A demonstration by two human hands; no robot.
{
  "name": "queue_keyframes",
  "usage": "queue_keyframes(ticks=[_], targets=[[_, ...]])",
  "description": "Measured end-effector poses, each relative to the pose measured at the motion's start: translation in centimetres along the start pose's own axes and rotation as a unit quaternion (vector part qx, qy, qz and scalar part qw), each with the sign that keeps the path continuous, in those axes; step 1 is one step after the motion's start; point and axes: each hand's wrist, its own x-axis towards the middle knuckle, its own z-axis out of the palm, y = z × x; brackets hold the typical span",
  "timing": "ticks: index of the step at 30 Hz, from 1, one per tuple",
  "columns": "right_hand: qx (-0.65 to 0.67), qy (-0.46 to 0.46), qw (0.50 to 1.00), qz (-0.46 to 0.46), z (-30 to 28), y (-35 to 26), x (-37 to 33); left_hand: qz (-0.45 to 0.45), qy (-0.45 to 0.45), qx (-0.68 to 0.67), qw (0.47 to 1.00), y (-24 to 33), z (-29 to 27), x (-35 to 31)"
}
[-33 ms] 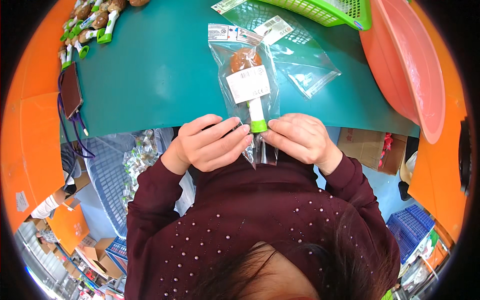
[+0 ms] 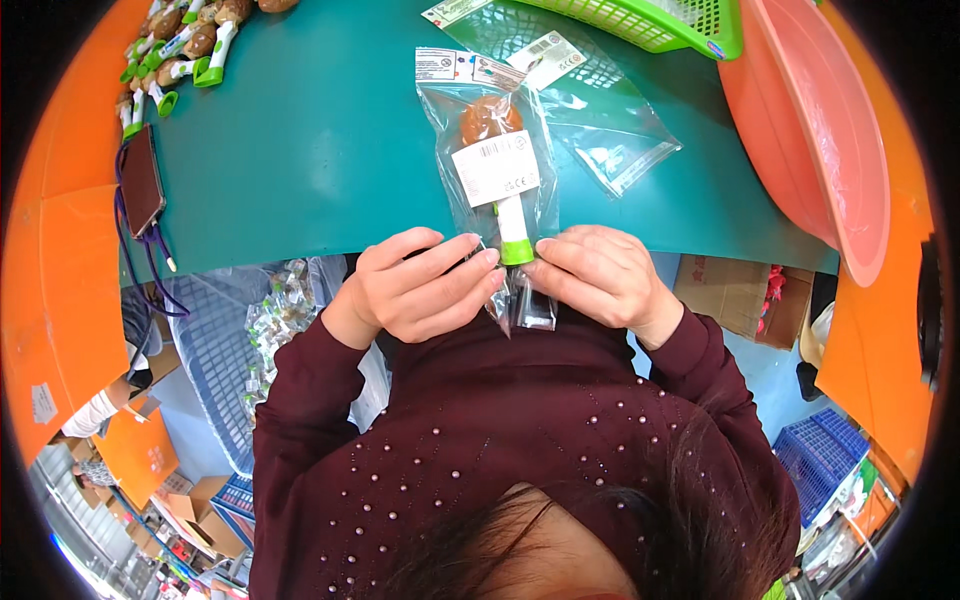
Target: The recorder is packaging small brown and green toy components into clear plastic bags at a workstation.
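Note:
A clear plastic bag (image 2: 545, 200) lies on the table's near edge with a printed header at its far end. Inside is a toy with a round brown head (image 2: 490, 120), a white stem and a green base (image 2: 517, 252). A white label (image 2: 496, 168) covers its middle. My left hand (image 2: 420, 285) pinches the bag's near left edge, thumb hidden behind the fingers. Beside the green base, my right hand (image 2: 600, 278) pinches the other edge between thumb and fingers. The bag's open-looking near end hangs over the table edge between my hands.
Another clear bag (image 2: 625, 135) lies flat beyond, near a green basket (image 2: 650, 25) and a pink basin (image 2: 800, 130). Several similar toys (image 2: 215, 55) are piled far left, above a phone (image 2: 142, 180) with a purple cord. Below left, a blue basket (image 2: 215, 350) holds bagged toys.
The bag's near end has shifted very slightly between my hands. Both hands keep their places and their pinch.

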Motion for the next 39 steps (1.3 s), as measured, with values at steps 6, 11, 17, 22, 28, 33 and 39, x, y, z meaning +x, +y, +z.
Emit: queue_keyframes(ticks=[6,11,17,22,28,33,39], targets=[[0.03,0.026,0.998,0.059,-0.2,-0.3,0.8,-0.077,0.011,-0.016,0.997,0.3,-0.2,-0.1],[0.054,0.027,0.986,0.156,-0.3,-1.0,1.5,-0.183,-0.001,-0.046,0.982,1.3,-0.3,-0.1],[0.055,0.042,0.975,0.211,-0.4,-1.8,1.6,-0.232,-0.006,0.018,0.973,2.7,0.1,0.0],[0.049,0.067,0.963,0.256,-0.2,-2.2,1.5,-0.302,0.01,-0.053,0.952,2.4,0.0,0.1],[0.055,0.058,0.923,0.376,-0.5,-2.8,2.6,-0.423,0.035,-0.092,0.901,3.2,0.2,2.5],[0.056,0.059,0.908,0.412,-1.2,-2.8,3.1,-0.477,0.055,-0.075,0.874,4.4,0.5,3.3],[0.073,0.031,0.891,0.447,-2.0,-2.4,3.3,-0.533,0.011,-0.089,0.842,4.5,0.0,4.6]])
